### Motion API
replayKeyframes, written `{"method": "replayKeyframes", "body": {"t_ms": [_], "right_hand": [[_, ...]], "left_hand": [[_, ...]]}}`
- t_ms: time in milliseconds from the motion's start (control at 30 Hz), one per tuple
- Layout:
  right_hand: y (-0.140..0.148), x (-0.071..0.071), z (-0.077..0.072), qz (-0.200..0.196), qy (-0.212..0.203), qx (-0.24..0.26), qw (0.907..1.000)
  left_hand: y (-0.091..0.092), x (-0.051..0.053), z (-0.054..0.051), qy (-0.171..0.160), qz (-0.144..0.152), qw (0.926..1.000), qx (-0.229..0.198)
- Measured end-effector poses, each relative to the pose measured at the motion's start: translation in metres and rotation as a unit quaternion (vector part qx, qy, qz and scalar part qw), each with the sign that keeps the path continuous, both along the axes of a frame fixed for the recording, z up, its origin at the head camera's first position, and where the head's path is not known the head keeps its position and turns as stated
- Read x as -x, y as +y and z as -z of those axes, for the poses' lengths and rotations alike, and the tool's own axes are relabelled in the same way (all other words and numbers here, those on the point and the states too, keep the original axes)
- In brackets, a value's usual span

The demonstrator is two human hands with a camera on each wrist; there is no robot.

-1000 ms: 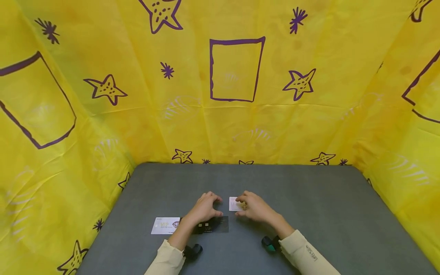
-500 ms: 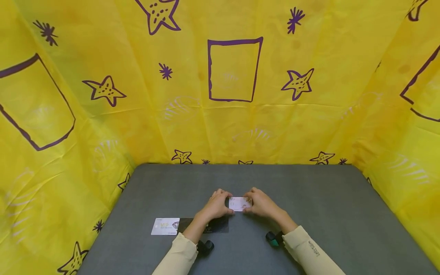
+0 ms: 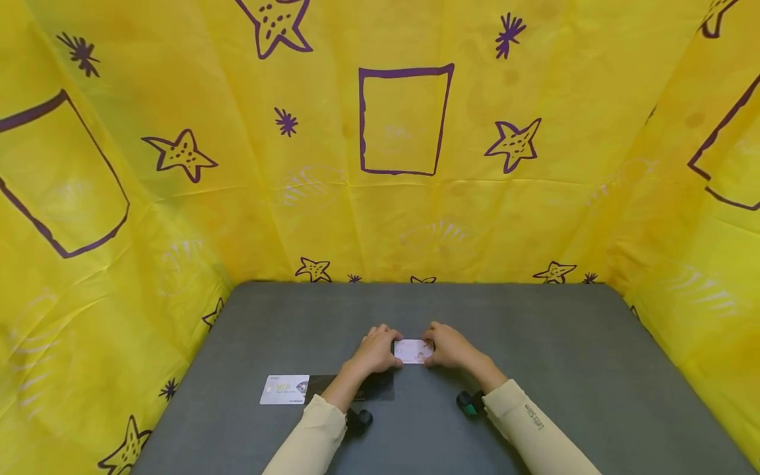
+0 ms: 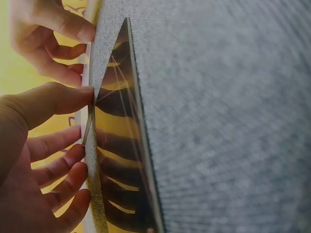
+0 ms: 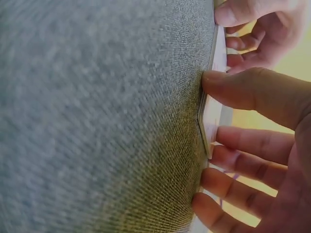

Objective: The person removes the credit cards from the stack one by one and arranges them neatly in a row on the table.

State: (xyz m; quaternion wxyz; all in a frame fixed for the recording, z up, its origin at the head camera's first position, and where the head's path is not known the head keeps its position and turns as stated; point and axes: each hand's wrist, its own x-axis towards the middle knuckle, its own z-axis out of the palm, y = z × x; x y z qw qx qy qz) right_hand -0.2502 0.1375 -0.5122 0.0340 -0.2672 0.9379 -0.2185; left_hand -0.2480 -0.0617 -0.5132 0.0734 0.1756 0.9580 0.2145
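Observation:
A small white card [image 3: 413, 351] with brown-gold print at its right end lies flat on the grey table. Several thin layers show along its edge in the right wrist view, like a stack of cards. My left hand [image 3: 377, 349] pinches its left end, thumb at the near edge and fingers at the far one. On the opposite end my right hand [image 3: 449, 346] grips in the same way. Below my left wrist lie a white VIP card [image 3: 284, 389] and, touching or overlapping it, dark glossy cards [image 3: 378, 388], partly hidden by the forearm.
The grey table [image 3: 534, 343] runs back to a yellow cloth wall [image 3: 404, 224] with purple star drawings. Similar yellow cloth borders both sides. Each wrist carries a black camera strap.
My left hand has moved right, off the dark cards, and taken hold of the white card's left end. My right fingers have shifted from over the card to its right end.

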Motion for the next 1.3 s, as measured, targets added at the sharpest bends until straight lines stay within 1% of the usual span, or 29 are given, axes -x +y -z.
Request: {"method": "replayKeyframes", "body": {"t_ms": [33, 133, 233, 267, 367, 500, 600, 767, 933, 1133, 1300], "right_hand": [[0.000, -0.001, -0.001, -0.008, 0.011, -0.002, 0.9999], [-0.001, -0.004, -0.003, -0.006, 0.008, 0.001, 0.9999], [-0.003, -0.003, -0.003, 0.011, 0.000, -0.006, 0.9999], [-0.004, -0.002, -0.002, 0.024, -0.011, -0.007, 0.9996], [-0.006, 0.001, -0.003, 0.042, -0.012, -0.016, 0.9989], [-0.008, 0.003, -0.006, 0.054, -0.019, -0.020, 0.9982], [-0.009, 0.003, -0.008, 0.051, -0.022, -0.023, 0.9982], [-0.011, 0.003, -0.008, 0.039, -0.011, -0.031, 0.9987], [-0.011, 0.003, -0.006, 0.047, -0.020, -0.025, 0.9984], [-0.008, 0.000, -0.004, 0.056, -0.028, -0.009, 0.9980], [-0.007, -0.001, -0.003, 0.068, -0.043, 0.005, 0.9967]], "left_hand": [[0.000, 0.000, 0.001, -0.001, -0.002, 1.0000, -0.001], [0.001, -0.001, 0.002, -0.001, -0.007, 1.0000, -0.001], [0.002, -0.002, 0.001, 0.003, -0.011, 0.9999, 0.000], [0.002, -0.002, 0.001, 0.004, -0.012, 0.9999, 0.000], [0.002, 0.001, -0.002, 0.012, -0.017, 0.9998, 0.001], [0.001, 0.004, -0.004, 0.017, -0.018, 0.9997, 0.004], [0.001, 0.004, -0.005, 0.012, -0.020, 0.9997, 0.001], [0.000, 0.004, -0.004, 0.009, -0.034, 0.9994, 0.003], [0.001, 0.003, -0.005, 0.004, -0.034, 0.9994, -0.001], [0.000, 0.000, -0.003, 0.003, -0.029, 0.9994, -0.017], [0.001, -0.001, -0.002, 0.005, -0.027, 0.9995, -0.015]]}}
